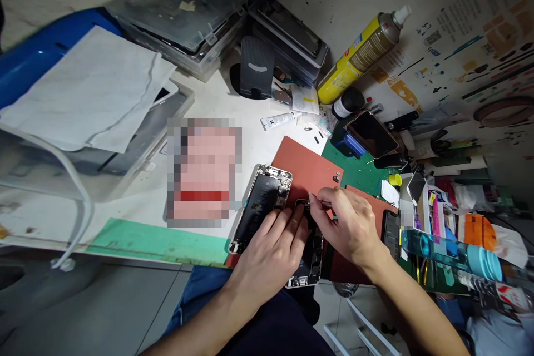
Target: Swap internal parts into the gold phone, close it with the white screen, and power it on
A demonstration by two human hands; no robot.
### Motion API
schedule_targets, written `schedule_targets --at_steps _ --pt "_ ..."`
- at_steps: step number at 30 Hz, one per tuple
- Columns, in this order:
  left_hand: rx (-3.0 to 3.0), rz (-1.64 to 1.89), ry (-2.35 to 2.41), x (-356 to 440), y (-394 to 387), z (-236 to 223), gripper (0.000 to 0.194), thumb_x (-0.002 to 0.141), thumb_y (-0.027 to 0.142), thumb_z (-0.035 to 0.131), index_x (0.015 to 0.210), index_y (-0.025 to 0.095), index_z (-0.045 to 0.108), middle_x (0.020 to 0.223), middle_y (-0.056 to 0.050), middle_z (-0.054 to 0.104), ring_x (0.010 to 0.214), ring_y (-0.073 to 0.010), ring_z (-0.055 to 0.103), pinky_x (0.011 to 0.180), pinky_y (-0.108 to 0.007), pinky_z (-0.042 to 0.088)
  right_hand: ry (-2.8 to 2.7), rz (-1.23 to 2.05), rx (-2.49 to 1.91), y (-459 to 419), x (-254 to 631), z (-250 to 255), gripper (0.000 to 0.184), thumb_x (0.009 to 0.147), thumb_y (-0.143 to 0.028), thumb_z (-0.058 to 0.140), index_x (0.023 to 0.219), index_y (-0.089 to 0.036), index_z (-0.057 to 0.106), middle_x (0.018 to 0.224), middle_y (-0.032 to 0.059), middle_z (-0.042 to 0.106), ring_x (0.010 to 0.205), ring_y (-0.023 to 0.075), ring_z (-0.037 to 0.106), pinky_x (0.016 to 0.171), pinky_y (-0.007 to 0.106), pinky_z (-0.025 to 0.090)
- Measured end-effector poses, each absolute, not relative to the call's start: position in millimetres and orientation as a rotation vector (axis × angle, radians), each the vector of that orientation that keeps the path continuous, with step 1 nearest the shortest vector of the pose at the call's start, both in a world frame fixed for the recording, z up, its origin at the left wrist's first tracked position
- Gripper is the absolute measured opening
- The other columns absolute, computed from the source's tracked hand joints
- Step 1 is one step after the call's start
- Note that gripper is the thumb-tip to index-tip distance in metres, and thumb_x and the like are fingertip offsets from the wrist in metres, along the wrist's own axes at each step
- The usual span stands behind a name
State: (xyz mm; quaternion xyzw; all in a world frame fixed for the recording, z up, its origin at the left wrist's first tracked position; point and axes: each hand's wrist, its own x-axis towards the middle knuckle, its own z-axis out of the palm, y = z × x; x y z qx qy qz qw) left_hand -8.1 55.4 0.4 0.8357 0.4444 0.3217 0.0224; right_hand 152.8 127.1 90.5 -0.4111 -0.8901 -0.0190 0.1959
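Note:
Two opened smartphones lie side by side near the table's front edge. My left hand (277, 242) is laid across the right-hand opened phone (306, 264), its fingertips pressing at the upper end and its thumb hidden. At that same end, my right hand (350, 222) pinches a thin metal tool that looks like tweezers (326, 204); its tip is hard to make out. The left-hand opened phone (262, 206) shows a black battery and bare circuitry, with nobody's hand holding it. Beneath them is a reddish-brown mat (302, 158), with small dark parts (336, 177) near its corner.
A blurred-out phone-shaped thing (204, 172) lies to the left. Behind stand plastic boxes (179, 16), a black stand (256, 67) and a yellow spray can (361, 55). On the right are a propped phone (371, 133), a blue bottle (454, 253) and several tools.

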Motion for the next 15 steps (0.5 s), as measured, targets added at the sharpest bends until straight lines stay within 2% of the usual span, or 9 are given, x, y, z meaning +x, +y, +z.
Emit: schedule_targets --at_steps 5,9,12,15 --pt "2.604 0.988 1.366 -9 54 0 0.037 0.092 0.006 0.065 0.128 0.0 0.072 0.131 -0.024 0.074 0.114 -0.0366 0.069 0.103 -0.053 0.056 -2.445 -0.068 -1.204 123 155 94 0.012 0.107 -0.015 0.063 0.099 -0.022 0.056 0.075 -0.003 0.067 0.06 0.0126 0.06 0.06 0.028 0.048" --pt "2.579 1.055 1.346 -10 52 -1 0.029 0.094 0.005 0.064 0.121 0.002 0.073 0.125 -0.02 0.077 0.111 -0.0335 0.07 0.104 -0.052 0.056 -2.26 -0.121 -1.321 111 164 105 0.013 0.104 -0.015 0.069 0.1 -0.021 0.058 0.076 -0.004 0.069 0.059 0.0101 0.065 0.058 0.023 0.05" --pt "2.574 1.104 1.331 -10 51 -3 0.023 0.095 0.005 0.062 0.115 0.004 0.074 0.118 -0.018 0.079 0.109 -0.0328 0.07 0.103 -0.051 0.055 -2.201 -0.086 -1.378 101 170 107 0.013 0.103 -0.014 0.07 0.1 -0.021 0.059 0.076 -0.0043 0.068 0.06 0.0099 0.066 0.057 0.021 0.051" --pt "2.582 1.115 1.318 -10 51 -4 0.022 0.094 0.003 0.062 0.113 0.003 0.074 0.121 -0.02 0.078 0.109 -0.0336 0.071 0.102 -0.052 0.055 -2.178 -0.029 -1.391 95 172 101 0.012 0.104 -0.015 0.068 0.1 -0.022 0.059 0.075 -0.0041 0.067 0.06 0.0106 0.066 0.056 0.022 0.051"
